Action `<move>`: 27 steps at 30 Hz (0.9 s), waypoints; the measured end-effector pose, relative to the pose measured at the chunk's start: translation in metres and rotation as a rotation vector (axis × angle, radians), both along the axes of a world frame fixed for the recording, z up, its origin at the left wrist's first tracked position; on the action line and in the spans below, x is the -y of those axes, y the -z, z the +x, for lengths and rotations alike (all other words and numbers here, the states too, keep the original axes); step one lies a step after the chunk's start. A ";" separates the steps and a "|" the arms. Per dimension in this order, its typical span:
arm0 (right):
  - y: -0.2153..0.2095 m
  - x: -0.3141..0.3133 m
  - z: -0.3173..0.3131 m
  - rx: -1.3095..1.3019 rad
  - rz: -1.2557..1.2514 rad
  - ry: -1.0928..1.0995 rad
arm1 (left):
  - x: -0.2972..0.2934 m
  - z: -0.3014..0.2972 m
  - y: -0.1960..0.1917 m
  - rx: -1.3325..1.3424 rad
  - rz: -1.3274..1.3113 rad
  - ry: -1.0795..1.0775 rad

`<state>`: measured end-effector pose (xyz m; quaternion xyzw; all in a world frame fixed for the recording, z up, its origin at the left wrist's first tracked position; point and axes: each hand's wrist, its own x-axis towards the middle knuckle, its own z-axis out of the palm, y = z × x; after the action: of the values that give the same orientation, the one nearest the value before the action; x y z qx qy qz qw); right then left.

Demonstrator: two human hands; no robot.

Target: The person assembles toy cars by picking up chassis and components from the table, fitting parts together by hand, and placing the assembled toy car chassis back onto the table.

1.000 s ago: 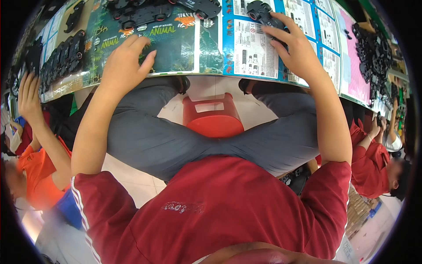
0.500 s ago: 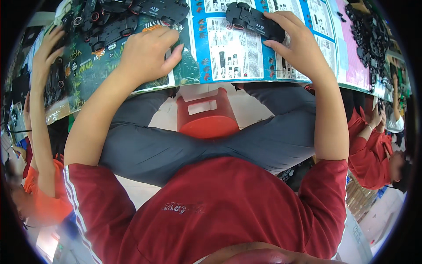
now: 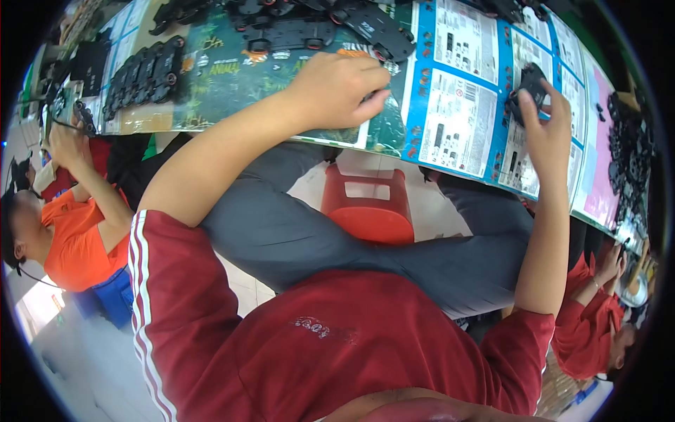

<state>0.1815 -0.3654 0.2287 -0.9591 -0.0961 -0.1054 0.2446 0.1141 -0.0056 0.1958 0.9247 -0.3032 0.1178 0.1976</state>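
My right hand (image 3: 552, 130) grips a black plastic toy-car base (image 3: 532, 83) between thumb and fingers, over a blue-and-white printed sheet (image 3: 460, 119) on the table. The base is tipped, with one narrow end towards the far side. My left hand (image 3: 343, 91) rests on the green part of the table cover, its fingers curled under and the thumb alongside. Whatever its palm may hold is hidden. Just beyond it lie several similar black toy-car bases (image 3: 376, 32), some with orange-ringed wheel parts.
A row of black bases (image 3: 144, 74) stands at the left, near a person in orange (image 3: 88, 239). Black parts (image 3: 626, 155) are heaped on pink at the right, by a person in red (image 3: 587, 330). A red stool (image 3: 369, 211) is below the table edge.
My view has swung left, so the table appears shifted right. My right hand has carried the toy-car base rightward across the sheet and turned it from sideways to endwise. My left hand remains curled.
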 end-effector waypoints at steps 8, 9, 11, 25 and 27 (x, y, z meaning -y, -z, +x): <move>0.007 -0.014 -0.011 0.115 -0.163 -0.036 | -0.033 -0.004 -0.022 0.199 -0.099 0.058; 0.004 -0.013 -0.011 0.076 -0.171 -0.027 | -0.044 -0.004 -0.027 0.281 -0.123 -0.025; 0.003 -0.006 -0.011 0.031 -0.157 -0.015 | -0.063 0.001 -0.041 0.427 -0.146 -0.203; 0.037 -0.011 -0.004 0.318 -0.265 -0.011 | -0.231 0.054 -0.053 -0.129 -0.174 -0.825; 0.037 -0.010 -0.003 0.312 -0.248 -0.021 | -0.231 0.054 -0.055 -0.235 -0.620 -0.425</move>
<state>0.1783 -0.3553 0.1921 -0.9529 -0.1552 -0.2373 0.1079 0.1679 0.2251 0.2508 0.8706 -0.0305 0.1352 0.4721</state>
